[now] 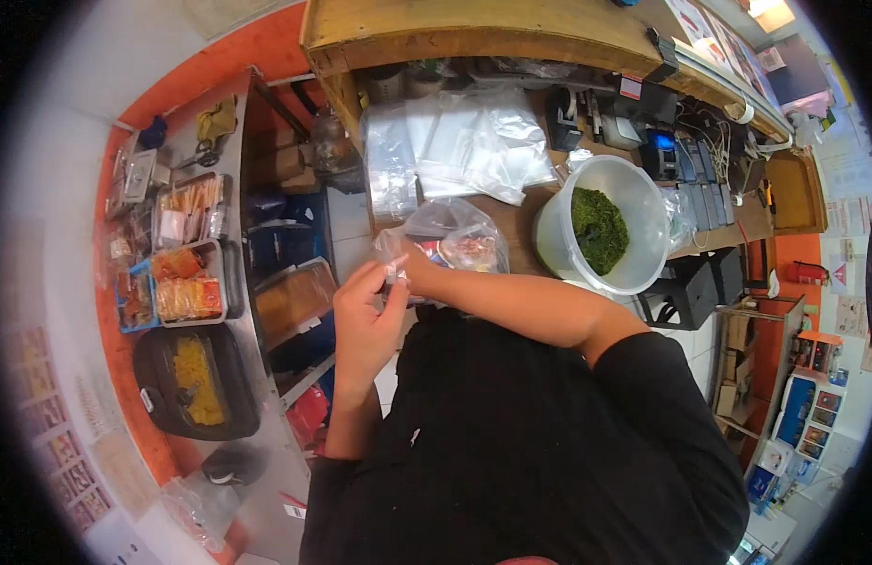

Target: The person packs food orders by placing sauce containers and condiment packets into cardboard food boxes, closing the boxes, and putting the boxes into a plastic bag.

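Observation:
A clear plastic bag (pixel 459 221) with a printed, red-and-blue packet showing through it lies at the front edge of the wooden table. My left hand (pixel 365 301) is closed, its thumb and fingers pinching the gathered end of the bag. Close against it, my right hand (pixel 417 268) is also closed on the bag's neck, with its fingers partly hidden by plastic and by the left hand. My right forearm reaches across in front of my body. Right of the bag stands a translucent bucket (pixel 549 235) holding a chopped green, leafy-looking heap (pixel 598 229).
Stacks of flat clear bags (pixel 483 141) lie behind the hands. A tape dispenser (pixel 565 118) and a small device with a lit screen (pixel 660 153) stand farther right. On the left metal counter are trays of packets (pixel 186 287) and a dark tub (pixel 238 395) with yellow food.

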### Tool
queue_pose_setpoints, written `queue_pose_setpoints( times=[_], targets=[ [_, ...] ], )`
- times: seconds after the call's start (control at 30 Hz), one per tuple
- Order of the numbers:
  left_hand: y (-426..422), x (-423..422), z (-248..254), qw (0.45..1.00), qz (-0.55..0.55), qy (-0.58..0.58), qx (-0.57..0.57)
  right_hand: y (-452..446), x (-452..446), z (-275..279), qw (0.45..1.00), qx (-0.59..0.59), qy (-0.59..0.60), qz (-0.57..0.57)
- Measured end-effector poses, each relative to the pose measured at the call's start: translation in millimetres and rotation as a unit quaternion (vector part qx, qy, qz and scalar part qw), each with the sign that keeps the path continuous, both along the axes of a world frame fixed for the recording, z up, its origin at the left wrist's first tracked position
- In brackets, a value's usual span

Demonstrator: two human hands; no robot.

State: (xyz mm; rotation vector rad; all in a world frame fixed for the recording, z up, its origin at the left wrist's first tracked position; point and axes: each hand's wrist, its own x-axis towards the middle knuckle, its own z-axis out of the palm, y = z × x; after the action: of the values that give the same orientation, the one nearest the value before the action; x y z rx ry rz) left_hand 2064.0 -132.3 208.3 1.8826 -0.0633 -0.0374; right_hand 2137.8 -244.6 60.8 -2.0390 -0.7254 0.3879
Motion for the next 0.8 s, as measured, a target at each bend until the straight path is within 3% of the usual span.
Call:
queue_pose_setpoints(
  times=[0.03,0.07,0.13,0.17,0.23,0.27,0.33,0.43,0.47,0.5,0.53,0.57,0.67,0.73,0.8],
  targets=[
    [2,2,-1,0.999,0.028,-0.020,0.008,8,1,-3,0.997,0.062,-0.034,0.004],
    [5,2,-1,0.998,0.057,-0.038,0.014,10,4,-7,0.990,-0.121,-0.030,0.069],
    [13,0,1,0.997,0.068,-0.006,0.038,12,11,5,0.945,-0.297,-0.023,0.133],
    [16,-2,-8,0.995,0.090,-0.016,0.036,11,18,-2,0.927,-0.319,-0.025,0.197],
    [19,-5,-15,0.992,0.117,-0.024,0.032,4,46,0,0.910,-0.246,0.081,0.324],
    [21,-7,-16,0.990,0.136,0.000,0.024,-7,46,7,0.909,-0.246,0.082,0.327],
    [22,-9,-18,0.987,0.156,0.023,0.017,-27,48,75,0.928,-0.319,0.038,0.191],
    [19,-10,-15,0.984,0.177,-0.017,0.002,-26,39,21,0.916,-0.271,-0.038,0.292],
    [17,-10,-3,0.989,0.135,-0.041,0.052,-26,36,12,0.904,-0.246,-0.078,0.340],
    [15,-10,3,0.988,0.093,-0.065,0.100,-8,21,35,0.888,-0.339,-0.047,0.307],
    [12,-10,3,0.988,0.093,-0.066,0.101,-7,10,24,0.888,-0.339,-0.048,0.307],
    [11,-10,1,0.989,0.079,-0.088,0.090,-5,3,-2,0.918,-0.281,-0.063,0.271],
    [18,-9,-8,0.989,0.068,-0.110,0.076,7,12,-51,0.927,-0.237,-0.085,0.278],
    [22,-11,-18,0.990,0.069,-0.104,0.068,-7,20,31,0.847,-0.384,0.006,0.368],
    [22,-11,-27,0.995,0.071,-0.074,-0.010,-44,28,120,0.887,-0.376,0.089,0.254]
  ],
)
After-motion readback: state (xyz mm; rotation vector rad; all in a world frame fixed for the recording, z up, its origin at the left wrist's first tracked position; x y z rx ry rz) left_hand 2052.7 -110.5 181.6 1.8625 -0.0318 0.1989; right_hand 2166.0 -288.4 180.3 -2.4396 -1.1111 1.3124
